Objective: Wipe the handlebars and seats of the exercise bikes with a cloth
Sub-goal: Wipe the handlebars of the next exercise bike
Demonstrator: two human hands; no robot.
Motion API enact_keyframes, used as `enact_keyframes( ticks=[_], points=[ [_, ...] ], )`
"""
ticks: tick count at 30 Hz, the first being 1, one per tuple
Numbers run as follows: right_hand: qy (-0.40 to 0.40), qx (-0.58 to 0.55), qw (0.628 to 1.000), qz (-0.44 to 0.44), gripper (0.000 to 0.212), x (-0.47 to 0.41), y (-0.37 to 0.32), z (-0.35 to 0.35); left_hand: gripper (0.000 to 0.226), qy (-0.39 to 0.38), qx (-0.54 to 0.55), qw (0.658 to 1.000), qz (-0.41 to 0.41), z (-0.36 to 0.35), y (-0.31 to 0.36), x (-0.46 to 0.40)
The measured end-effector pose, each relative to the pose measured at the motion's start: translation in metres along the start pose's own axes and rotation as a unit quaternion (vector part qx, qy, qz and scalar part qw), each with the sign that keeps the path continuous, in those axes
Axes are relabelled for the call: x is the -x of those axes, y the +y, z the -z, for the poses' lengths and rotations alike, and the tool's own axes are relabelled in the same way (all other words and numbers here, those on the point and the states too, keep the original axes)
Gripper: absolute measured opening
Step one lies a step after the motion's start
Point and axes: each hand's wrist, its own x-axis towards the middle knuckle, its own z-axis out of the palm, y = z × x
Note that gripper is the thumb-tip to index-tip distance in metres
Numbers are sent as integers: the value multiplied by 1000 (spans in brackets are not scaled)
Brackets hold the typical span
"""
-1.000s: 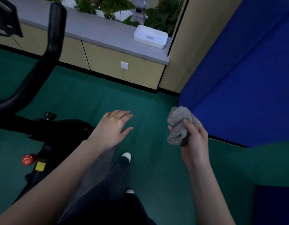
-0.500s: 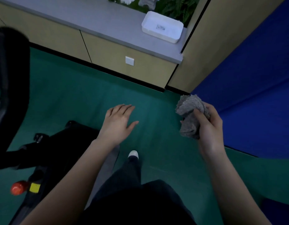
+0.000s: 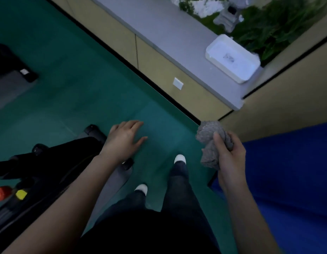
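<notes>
While the grey cloth (image 3: pixel 213 143) is gripped bunched in the right hand (image 3: pixel 230 158) and the left hand (image 3: pixel 125 139) is spread, walking between bikes is judged; the bike frame (image 3: pixel 49 162) at 9 o'clock must be approached next

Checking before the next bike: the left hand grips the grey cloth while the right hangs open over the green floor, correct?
Not quite: the hands are swapped. In the head view the right hand grips the grey cloth, while the left hand hangs open over the green floor.

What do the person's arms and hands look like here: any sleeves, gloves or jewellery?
Both forearms are bare as far as the frame shows. The left hand and right hand are ungloved, with no visible rings, watch or wristband. No sleeve edge is in view.
</notes>
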Motion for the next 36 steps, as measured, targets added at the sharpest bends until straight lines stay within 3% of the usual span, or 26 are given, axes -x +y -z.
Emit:
enact_keyframes(
  ticks=[10,15,23,29,36],
  points=[
    [-98,64,992,36,7,-204,-80,29,47,85,15,993,83,22,92,-133],
    [-129,73,988,49,7,-275,-105,0,45,104,16,987,120,40,96,-172],
    [-264,88,958,66,9,-345,-130,-145,44,142,41,964,222,68,23,-241],
    [-304,104,940,116,8,-388,-160,-257,45,174,69,946,263,115,-59,-299],
    [-396,138,894,156,5,-418,-187,-377,43,223,98,902,358,161,-136,-312]
  ],
)
